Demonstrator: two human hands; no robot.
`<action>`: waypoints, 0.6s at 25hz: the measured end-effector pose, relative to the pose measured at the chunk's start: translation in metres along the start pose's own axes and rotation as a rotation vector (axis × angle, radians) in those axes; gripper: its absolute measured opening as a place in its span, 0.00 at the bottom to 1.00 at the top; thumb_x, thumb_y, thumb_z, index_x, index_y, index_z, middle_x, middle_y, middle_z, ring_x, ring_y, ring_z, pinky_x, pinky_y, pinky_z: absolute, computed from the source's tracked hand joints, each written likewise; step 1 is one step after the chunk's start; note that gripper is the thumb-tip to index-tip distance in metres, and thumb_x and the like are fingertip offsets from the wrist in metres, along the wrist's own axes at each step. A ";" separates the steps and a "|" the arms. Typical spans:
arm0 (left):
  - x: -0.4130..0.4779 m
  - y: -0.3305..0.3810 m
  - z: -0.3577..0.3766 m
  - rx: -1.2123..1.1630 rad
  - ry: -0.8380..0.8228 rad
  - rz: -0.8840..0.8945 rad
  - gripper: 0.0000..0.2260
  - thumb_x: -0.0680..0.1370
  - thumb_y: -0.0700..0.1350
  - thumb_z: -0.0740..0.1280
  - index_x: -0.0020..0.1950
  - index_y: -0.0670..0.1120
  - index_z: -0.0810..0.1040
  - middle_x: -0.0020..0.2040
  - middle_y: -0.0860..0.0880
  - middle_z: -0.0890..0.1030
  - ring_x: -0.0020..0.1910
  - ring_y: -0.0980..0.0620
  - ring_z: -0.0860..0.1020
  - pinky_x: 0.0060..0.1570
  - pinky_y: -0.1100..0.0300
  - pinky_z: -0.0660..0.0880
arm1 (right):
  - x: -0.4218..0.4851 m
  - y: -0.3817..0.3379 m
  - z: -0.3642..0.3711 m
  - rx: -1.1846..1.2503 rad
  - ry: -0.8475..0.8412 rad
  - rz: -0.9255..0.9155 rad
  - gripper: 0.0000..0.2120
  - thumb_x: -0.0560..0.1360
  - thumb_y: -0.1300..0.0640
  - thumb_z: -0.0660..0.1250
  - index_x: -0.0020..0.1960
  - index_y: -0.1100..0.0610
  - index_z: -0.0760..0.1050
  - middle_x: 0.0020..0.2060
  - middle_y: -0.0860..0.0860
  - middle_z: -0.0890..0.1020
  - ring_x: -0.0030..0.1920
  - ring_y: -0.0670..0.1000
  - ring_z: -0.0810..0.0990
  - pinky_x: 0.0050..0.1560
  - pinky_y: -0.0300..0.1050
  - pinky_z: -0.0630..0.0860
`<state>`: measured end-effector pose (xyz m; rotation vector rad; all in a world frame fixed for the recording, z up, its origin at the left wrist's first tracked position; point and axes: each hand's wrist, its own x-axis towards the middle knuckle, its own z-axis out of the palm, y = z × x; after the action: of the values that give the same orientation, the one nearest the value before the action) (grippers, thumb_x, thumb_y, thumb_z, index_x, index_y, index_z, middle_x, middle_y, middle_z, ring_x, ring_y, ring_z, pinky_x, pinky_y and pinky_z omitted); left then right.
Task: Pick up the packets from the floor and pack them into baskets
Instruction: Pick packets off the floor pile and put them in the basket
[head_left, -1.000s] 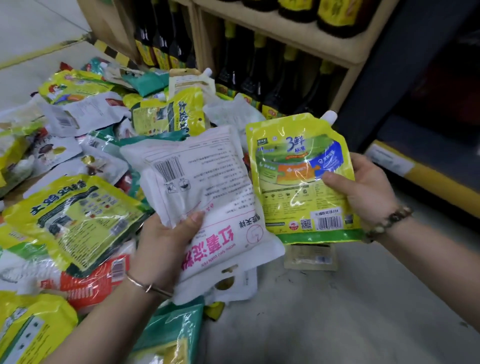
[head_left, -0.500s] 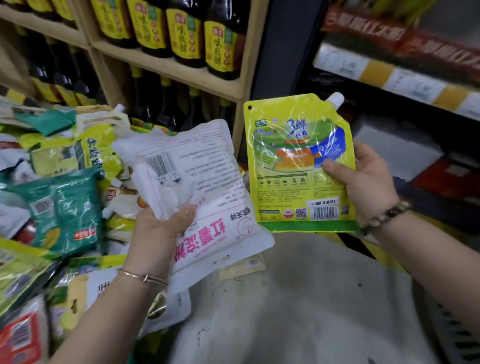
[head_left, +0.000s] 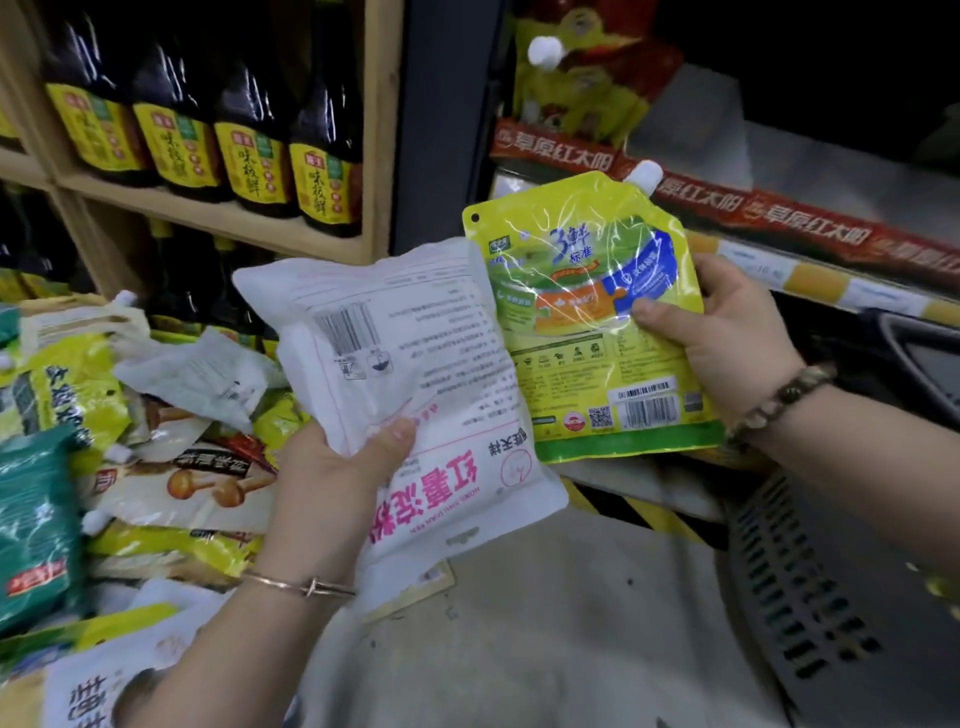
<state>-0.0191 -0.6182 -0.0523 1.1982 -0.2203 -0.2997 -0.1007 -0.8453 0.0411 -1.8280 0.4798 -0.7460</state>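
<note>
Two packets are up off the floor, one in each hand. The left hand (head_left: 332, 467) clamps the white packet (head_left: 415, 364) at its lower left edge, thumb across the face and fingers behind. The right hand (head_left: 727, 332) grips the yellow pouch (head_left: 587, 312) by its right side, thumb pressed on the print. Both are held in the air side by side, the pouch's edge lapping over the white packet's corner.

Down to the left, the pile (head_left: 156, 467) lies on the floor (head_left: 519, 649) before the bottle shelf (head_left: 249, 218). At the lower right a dark slotted wall shows, which I take for a basket (head_left: 800, 597).

So picking up is done for this pair and the carry is on. Next, I'd say, both hands must swing right and down over that basket and let go, packets flat.

Against half a second ago, the grips are unchanged, but the view has turned right. The pile has slid leftward, more of the slotted wall is in sight, and the packets, then just apart, now overlap.
</note>
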 end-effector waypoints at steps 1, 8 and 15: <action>-0.002 0.002 0.007 -0.014 0.002 -0.010 0.10 0.73 0.34 0.68 0.46 0.49 0.80 0.45 0.49 0.85 0.42 0.48 0.83 0.42 0.53 0.81 | -0.001 -0.003 -0.009 -0.016 -0.009 -0.002 0.14 0.72 0.66 0.69 0.49 0.49 0.74 0.44 0.49 0.84 0.42 0.49 0.84 0.46 0.50 0.81; -0.017 0.016 0.075 -0.189 -0.100 -0.092 0.05 0.69 0.36 0.69 0.42 0.44 0.82 0.40 0.45 0.85 0.36 0.47 0.83 0.36 0.51 0.81 | -0.012 -0.016 -0.080 -0.055 0.087 0.001 0.12 0.72 0.64 0.70 0.48 0.48 0.74 0.43 0.50 0.85 0.42 0.52 0.85 0.43 0.52 0.81; -0.038 0.028 0.171 -0.283 -0.284 -0.146 0.09 0.68 0.42 0.69 0.48 0.45 0.80 0.39 0.46 0.85 0.37 0.47 0.84 0.31 0.54 0.79 | -0.023 -0.034 -0.186 -0.043 0.262 0.023 0.09 0.72 0.64 0.70 0.48 0.52 0.75 0.40 0.51 0.84 0.38 0.52 0.85 0.39 0.50 0.81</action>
<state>-0.1071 -0.7465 0.0337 0.8901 -0.3260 -0.6101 -0.2465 -0.9444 0.1133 -1.7692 0.6897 -0.9722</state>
